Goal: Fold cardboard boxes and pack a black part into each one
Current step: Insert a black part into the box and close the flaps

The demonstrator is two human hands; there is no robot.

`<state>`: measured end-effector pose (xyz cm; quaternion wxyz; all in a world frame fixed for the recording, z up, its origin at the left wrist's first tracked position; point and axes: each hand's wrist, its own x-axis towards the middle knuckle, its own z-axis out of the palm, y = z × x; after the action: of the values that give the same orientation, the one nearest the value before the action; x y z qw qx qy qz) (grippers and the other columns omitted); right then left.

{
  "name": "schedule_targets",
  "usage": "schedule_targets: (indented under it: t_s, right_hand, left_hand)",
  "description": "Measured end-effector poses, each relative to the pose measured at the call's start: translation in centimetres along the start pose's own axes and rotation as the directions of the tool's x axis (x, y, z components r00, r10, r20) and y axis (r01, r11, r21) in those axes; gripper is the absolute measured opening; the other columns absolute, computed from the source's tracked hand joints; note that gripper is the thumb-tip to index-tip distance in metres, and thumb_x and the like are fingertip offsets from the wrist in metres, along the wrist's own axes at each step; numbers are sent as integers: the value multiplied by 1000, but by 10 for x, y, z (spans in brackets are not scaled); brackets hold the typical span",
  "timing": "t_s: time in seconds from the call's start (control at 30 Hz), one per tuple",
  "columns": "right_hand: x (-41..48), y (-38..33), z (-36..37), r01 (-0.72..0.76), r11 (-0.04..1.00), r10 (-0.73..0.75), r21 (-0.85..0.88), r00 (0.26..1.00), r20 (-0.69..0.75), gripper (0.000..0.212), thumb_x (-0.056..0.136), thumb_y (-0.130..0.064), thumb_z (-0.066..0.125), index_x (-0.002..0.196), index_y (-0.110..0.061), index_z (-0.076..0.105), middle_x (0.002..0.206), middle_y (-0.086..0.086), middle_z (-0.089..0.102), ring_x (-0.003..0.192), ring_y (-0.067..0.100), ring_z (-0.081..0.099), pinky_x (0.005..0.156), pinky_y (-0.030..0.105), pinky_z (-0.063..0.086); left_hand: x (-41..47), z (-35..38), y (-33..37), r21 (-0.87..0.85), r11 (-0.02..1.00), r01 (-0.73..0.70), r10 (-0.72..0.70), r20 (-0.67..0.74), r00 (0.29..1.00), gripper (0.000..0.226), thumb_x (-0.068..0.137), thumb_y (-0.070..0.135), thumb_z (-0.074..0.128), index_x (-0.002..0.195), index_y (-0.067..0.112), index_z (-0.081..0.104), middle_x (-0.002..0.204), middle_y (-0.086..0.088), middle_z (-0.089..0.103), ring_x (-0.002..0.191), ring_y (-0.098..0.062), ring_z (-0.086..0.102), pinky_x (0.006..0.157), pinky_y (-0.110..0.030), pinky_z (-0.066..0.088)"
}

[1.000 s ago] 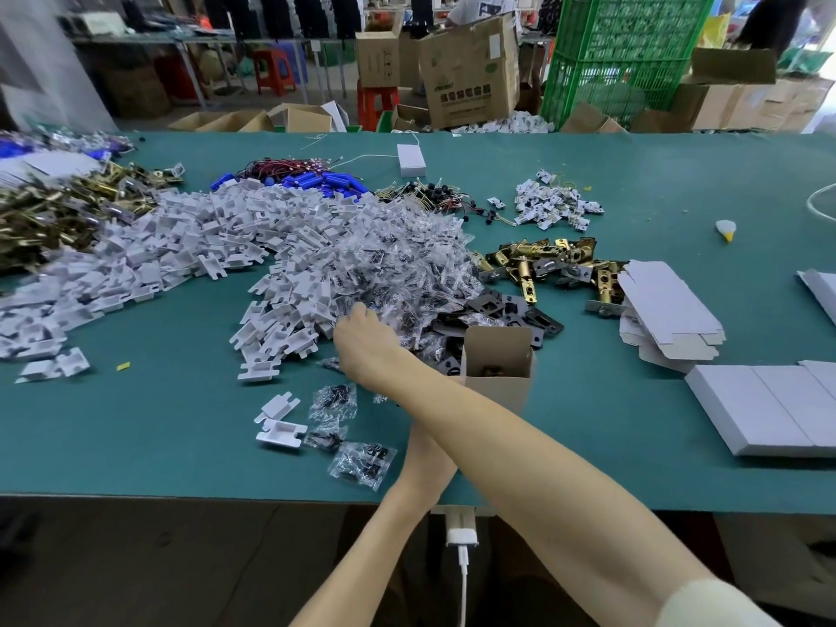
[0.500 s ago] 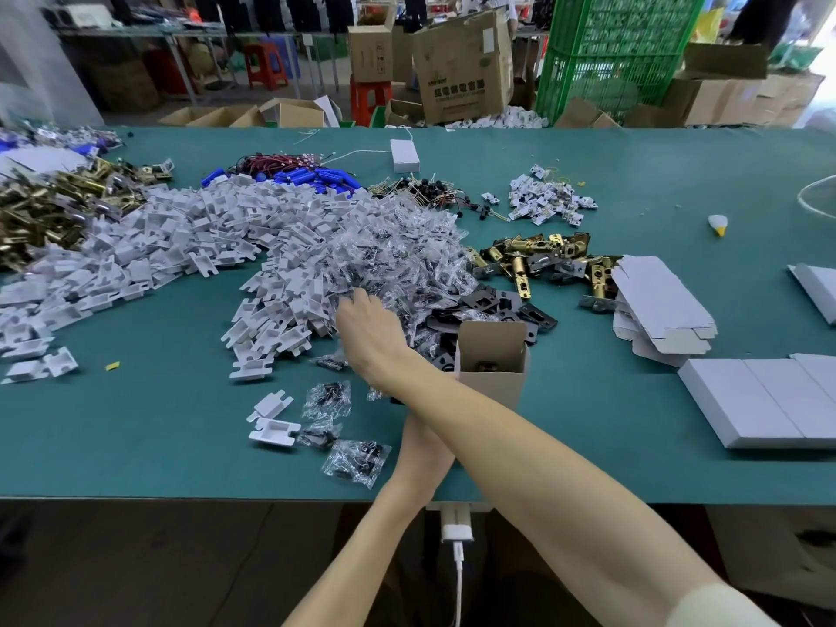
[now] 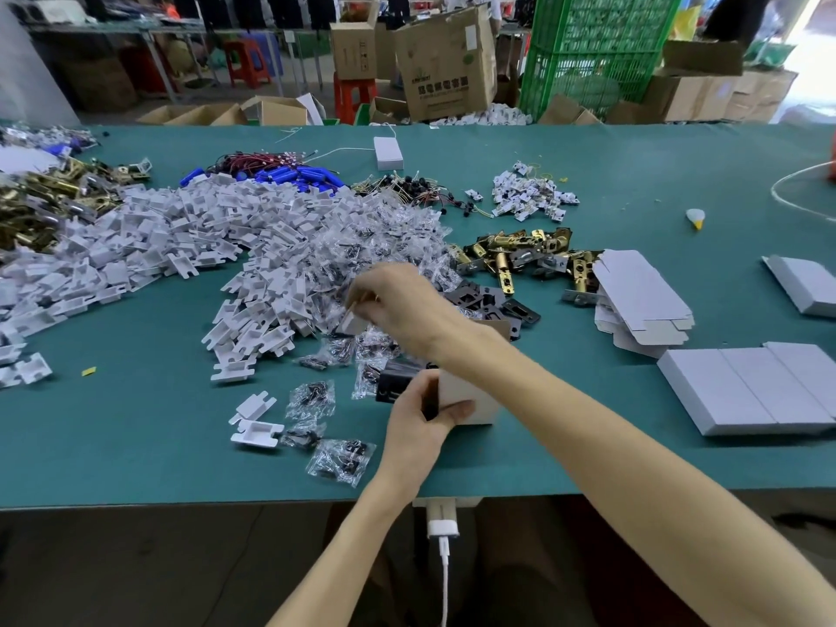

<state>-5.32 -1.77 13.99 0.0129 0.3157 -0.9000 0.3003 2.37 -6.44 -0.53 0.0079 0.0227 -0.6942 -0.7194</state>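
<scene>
A green counter (image 3: 135,445) fills the middle of the frame, and a workshop lies behind it along the top edge. There are brown cartons (image 3: 448,61), a green crate (image 3: 588,47) and a red stool (image 3: 353,97).

A heap of white plastic pieces (image 3: 181,246) spreads across the counter from the left. It runs into a pile of small clear bags (image 3: 362,246) at centre, with brass latches (image 3: 511,251) and dark plates (image 3: 491,300) to their right. Unfolded box blanks (image 3: 642,300) and a row of closed white boxes (image 3: 746,391) sit at the right.

The cardboard box (image 3: 470,391) is low at centre, near the counter's front edge, with its pale side facing the camera. Its long axis seems to run up and away toward the top of the frame, but the right forearm hides most of it.

The left hand (image 3: 416,427) grips the box, thumb on the pale side and fingers round its left edge. A black part (image 3: 392,383) shows just left of those fingers — I cannot tell whether it is held.

The right hand (image 3: 407,300) hovers over the bags, pinching a small white piece (image 3: 350,321).
</scene>
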Motion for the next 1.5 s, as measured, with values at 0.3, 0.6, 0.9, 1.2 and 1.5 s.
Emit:
schedule_targets:
  t_s: [0.3,0.6,0.9,1.2,1.5]
  right_hand:
    - [-62,21,-81,-38,997,46,64,991,-123,5,93,-7,73,98,-8,72,82,-3,72,69,0,63,70,18,50]
    - [-74,29,-81,-50,994,37,-100,991,-127,6,93,-10,72,96,-15,72,89,-5,70,82,10,62,80,33,53]
    - [-78,31,-74,-79,907,83,-414,996,-8,11,96,-11,62,99,-18,70,104,-4,64,101,18,58,75,35,48]
    - [-88,35,-54,27,756,17,-654,998,60,15,99,-15,55,99,-23,68,92,-7,48,100,18,47,83,29,38]
    - [-93,44,-59,-54,816,48,-576,999,-26,25,106,-26,47,107,-20,71,104,-3,61,103,19,51,89,31,39]
  left_hand:
    - [4,-1,-7,-84,996,-30,32,13,999,32,88,10,81,115,23,70,113,2,77,108,-15,71,87,-27,57]
    - [2,-1,-4,-189,982,-26,25,-8,1000,42,78,25,83,118,22,69,113,4,78,107,-12,72,86,-23,57]
    - [1,1,-5,-126,992,-31,34,27,999,33,88,9,80,117,20,68,111,4,78,105,-13,72,85,-25,57]
    - [4,2,-9,-122,992,-32,34,13,999,33,88,10,81,114,25,70,111,4,78,104,-13,72,84,-24,57]
    - [5,1,-12,-88,996,-23,25,18,1000,34,88,15,82,118,24,68,114,4,77,108,-15,72,87,-27,57]
